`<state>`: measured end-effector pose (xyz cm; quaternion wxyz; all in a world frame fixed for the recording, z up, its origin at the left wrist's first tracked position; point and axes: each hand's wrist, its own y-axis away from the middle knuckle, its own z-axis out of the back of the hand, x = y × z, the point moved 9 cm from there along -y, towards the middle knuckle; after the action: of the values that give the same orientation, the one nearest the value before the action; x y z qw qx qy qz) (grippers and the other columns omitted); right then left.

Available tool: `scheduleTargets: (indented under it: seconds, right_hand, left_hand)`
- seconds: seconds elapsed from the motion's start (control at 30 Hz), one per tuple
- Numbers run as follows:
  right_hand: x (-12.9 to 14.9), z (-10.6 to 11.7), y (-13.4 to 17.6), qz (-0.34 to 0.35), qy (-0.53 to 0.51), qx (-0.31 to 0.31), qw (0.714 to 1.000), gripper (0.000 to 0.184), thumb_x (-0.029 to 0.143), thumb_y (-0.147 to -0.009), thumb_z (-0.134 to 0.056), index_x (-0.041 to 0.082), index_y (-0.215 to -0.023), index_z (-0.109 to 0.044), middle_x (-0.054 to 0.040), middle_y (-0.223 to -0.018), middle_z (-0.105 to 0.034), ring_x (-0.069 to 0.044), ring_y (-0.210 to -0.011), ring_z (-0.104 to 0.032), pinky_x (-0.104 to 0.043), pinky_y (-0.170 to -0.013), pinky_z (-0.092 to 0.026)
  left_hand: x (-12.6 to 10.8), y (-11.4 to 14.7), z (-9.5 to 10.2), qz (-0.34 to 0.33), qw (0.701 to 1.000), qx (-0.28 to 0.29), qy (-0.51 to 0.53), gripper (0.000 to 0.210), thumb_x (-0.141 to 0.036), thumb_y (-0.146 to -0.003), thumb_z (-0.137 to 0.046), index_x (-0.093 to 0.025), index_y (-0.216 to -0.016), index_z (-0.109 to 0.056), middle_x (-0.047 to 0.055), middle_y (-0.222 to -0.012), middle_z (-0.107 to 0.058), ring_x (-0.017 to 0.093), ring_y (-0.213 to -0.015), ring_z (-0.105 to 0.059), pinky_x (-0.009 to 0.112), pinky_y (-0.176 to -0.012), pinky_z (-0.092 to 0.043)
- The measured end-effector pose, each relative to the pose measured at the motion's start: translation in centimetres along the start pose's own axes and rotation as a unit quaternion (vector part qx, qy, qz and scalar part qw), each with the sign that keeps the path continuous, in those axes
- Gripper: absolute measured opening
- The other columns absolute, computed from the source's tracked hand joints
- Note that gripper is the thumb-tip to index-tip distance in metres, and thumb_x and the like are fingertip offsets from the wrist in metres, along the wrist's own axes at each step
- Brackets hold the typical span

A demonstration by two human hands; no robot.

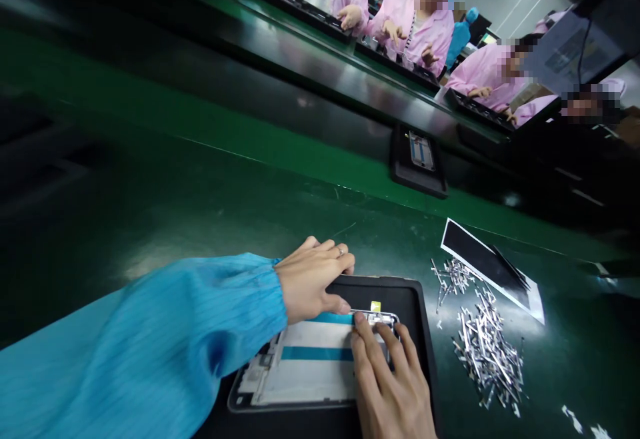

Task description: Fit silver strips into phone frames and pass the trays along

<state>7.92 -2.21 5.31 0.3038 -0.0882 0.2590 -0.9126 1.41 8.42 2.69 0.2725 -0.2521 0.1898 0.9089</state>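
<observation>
A tablet-like device frame point(310, 379) lies in a black tray point(417, 299), its pale inner face crossed by blue strips. My left hand point(313, 276), in a blue sleeve, reaches over the frame. Its thumb touches the frame's far edge, and its fingers lie apart at the tray's far rim. On the frame's right end, my right hand point(390, 372) rests with fingers spread, index fingertip on the upper edge near the left thumb. A small yellow-green tab point(375, 306) sticks out past that edge. My right palm covers part of the frame.
To the right lie a heap of thin silvery strips point(490, 352), a white-edged black sheet point(485, 266) and dark tweezers point(510, 268). Across the green bench point(200, 192), another tray point(420, 176) holds a device frame. Co-workers in pink point(415, 26) sit along the far side.
</observation>
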Motion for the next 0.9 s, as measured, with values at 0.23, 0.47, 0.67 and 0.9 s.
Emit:
scheduleTargets:
  seconds: [0.23, 0.47, 0.67, 0.9]
  right_hand:
    - [0.4, -0.2, 0.0, -0.005, 0.004, -0.016, 1.000, 0.039, 0.008, -0.084, -0.022, 0.009, -0.091, -0.060, -0.0071, -0.103, -0.061, -0.025, -0.091, -0.052, -0.042, -0.084, -0.033]
    - [1.0, 0.8, -1.1, 0.086, 0.059, -0.008, 0.995, 0.043, 0.010, -0.085, -0.020, 0.011, -0.084, -0.063, -0.0047, -0.096, -0.064, -0.019, -0.081, -0.057, -0.035, -0.076, -0.039]
    - [1.0, 1.5, -0.8, 0.095, 0.072, -0.072, 0.990, 0.036, 0.006, -0.081, -0.028, 0.013, -0.077, -0.063, -0.0040, -0.092, -0.065, -0.018, -0.074, -0.058, -0.032, -0.071, -0.045]
    - [-1.8, 2.4, 1.4, 0.092, 0.042, -0.168, 0.981, 0.031, 0.006, -0.080, -0.029, 0.014, -0.086, -0.059, -0.0076, -0.084, -0.065, -0.014, -0.071, -0.060, -0.029, -0.073, -0.046]
  left_hand:
    - [-0.3, 0.0, -0.1, 0.017, 1.000, -0.006, -0.012, 0.023, -0.026, -0.067, -0.066, -0.016, -0.081, -0.051, 0.001, -0.084, -0.052, 0.021, -0.083, -0.048, 0.032, -0.069, -0.029]
    - [2.6, 2.5, 1.1, 0.031, 0.998, -0.054, -0.032, 0.004, -0.022, -0.076, -0.052, -0.021, -0.078, -0.055, 0.000, -0.086, -0.056, 0.020, -0.083, -0.051, 0.031, -0.069, -0.032]
    - [7.3, 7.5, 2.0, 0.065, 0.978, -0.198, -0.015, 0.020, -0.035, -0.080, -0.037, -0.025, -0.080, -0.055, 0.001, -0.086, -0.057, 0.020, -0.082, -0.052, 0.029, -0.070, -0.039]
    - [5.8, 9.0, 3.6, 0.098, 0.965, -0.241, -0.019, 0.030, -0.042, -0.081, -0.032, -0.024, -0.087, -0.055, 0.003, -0.092, -0.062, 0.023, -0.088, -0.056, 0.032, -0.073, -0.042]
